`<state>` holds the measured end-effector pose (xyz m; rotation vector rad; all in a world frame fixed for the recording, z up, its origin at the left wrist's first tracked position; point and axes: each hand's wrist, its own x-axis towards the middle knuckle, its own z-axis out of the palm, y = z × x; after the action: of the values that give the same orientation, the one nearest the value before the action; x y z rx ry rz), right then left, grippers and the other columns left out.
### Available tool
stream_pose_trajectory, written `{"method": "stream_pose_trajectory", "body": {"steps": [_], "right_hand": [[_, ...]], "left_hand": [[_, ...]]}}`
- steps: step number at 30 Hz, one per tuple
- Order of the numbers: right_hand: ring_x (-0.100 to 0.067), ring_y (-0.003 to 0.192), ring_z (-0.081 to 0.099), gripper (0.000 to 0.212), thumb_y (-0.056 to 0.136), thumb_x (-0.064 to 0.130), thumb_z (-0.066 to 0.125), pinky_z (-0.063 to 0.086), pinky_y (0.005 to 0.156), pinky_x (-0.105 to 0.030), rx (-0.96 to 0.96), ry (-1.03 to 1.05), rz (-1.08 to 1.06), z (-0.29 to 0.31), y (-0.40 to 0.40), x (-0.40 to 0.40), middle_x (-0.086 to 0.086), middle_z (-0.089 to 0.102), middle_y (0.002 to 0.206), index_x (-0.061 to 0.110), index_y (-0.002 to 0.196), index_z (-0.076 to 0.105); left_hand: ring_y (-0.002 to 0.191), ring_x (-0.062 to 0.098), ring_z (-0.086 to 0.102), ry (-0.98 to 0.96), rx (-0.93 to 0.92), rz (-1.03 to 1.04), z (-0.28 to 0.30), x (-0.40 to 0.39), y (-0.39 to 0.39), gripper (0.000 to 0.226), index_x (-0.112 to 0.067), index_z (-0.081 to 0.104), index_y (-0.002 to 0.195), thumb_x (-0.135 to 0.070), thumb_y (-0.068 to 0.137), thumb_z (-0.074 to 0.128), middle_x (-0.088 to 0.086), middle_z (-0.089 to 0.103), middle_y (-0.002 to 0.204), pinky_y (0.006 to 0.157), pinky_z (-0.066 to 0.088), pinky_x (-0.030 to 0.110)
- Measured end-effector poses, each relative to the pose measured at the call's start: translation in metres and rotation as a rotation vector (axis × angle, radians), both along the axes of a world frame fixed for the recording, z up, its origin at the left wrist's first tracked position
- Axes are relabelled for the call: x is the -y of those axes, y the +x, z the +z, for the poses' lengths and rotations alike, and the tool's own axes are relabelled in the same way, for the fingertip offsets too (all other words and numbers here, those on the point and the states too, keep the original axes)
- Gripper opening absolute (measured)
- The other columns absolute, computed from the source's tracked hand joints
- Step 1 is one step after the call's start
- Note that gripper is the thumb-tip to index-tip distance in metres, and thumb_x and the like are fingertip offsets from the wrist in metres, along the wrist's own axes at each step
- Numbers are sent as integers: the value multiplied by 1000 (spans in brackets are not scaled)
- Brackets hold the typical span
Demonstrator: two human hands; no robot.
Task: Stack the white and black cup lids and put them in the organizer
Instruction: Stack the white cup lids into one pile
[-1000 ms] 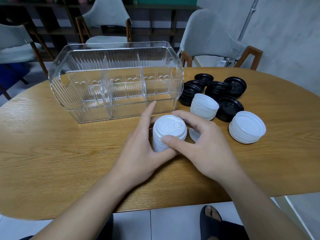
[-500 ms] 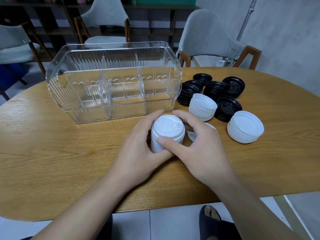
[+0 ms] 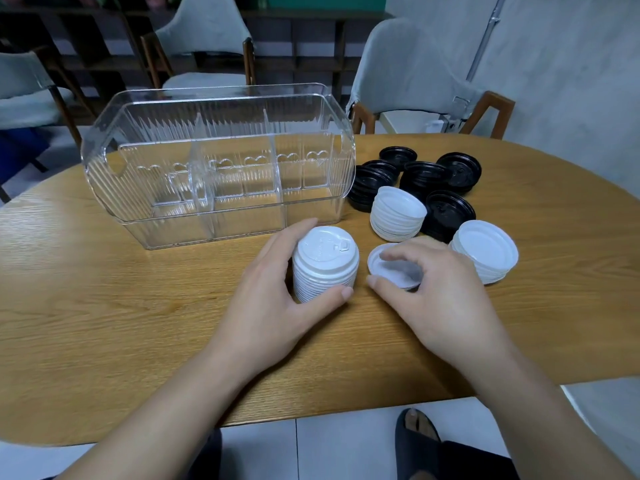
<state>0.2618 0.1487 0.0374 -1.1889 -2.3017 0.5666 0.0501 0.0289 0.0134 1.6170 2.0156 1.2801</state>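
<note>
A tall stack of white lids [image 3: 325, 263] stands on the wooden table [image 3: 104, 306], with my left hand [image 3: 277, 299] wrapped around it from the left and front. Just to its right a single white lid [image 3: 384, 259] lies upside down on the table. My right hand [image 3: 436, 292] hovers over it, fingers curled at its rim and thumb near its front edge. Behind them the clear plastic organizer [image 3: 218, 168], split into three compartments, holds nothing. Two more white lid stacks [image 3: 398, 213] [image 3: 485, 251] and several black lid stacks [image 3: 426, 176] sit at the right.
Grey chairs [image 3: 408, 71] stand behind the table's far edge. The table's near edge runs just below my forearms, with white floor tiles and a dark shoe [image 3: 415, 431] beneath.
My right hand has let go of the tall white stack and moved right onto the single lid. My left hand still holds the stack.
</note>
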Motion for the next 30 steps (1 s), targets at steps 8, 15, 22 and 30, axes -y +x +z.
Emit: {"method": "stream_pose_trajectory", "body": {"steps": [8, 15, 22, 30], "right_hand": [[-13, 105, 62, 15, 92, 40, 86, 27, 100, -29, 133, 72, 7, -5, -2, -2, 17, 68, 100, 33, 85, 76], [-6, 91, 63, 22, 93, 39, 84, 52, 92, -39, -89, 2, -25, 4, -1, 4, 16, 68, 88, 30, 77, 72], [-6, 79, 66, 20, 107, 34, 71, 47, 74, -20, -574, -93, -89, 19, -6, 10, 11, 70, 81, 23, 90, 73], [-19, 92, 74, 26, 112, 24, 64, 62, 96, -48, -1051, -442, -40, 25, -12, 4, -10, 80, 104, 2, 121, 72]], "left_hand": [[144, -5, 52, -1, 0, -3, 0, 0, 0, 90, -39, 50, 162, -56, 85, 92, -27, 58, 153, 118, 41, 21], [144, -3, 53, 0, 16, -4, 0, 1, 0, 90, -38, 51, 162, -57, 84, 92, -27, 58, 153, 120, 45, 29], [144, -2, 54, 8, 8, -7, 0, 1, -1, 89, -39, 51, 161, -57, 84, 93, -27, 59, 152, 120, 43, 25], [146, -1, 54, 16, 11, -20, 1, 1, -1, 90, -38, 50, 162, -54, 85, 94, -25, 59, 154, 121, 43, 26]]}}
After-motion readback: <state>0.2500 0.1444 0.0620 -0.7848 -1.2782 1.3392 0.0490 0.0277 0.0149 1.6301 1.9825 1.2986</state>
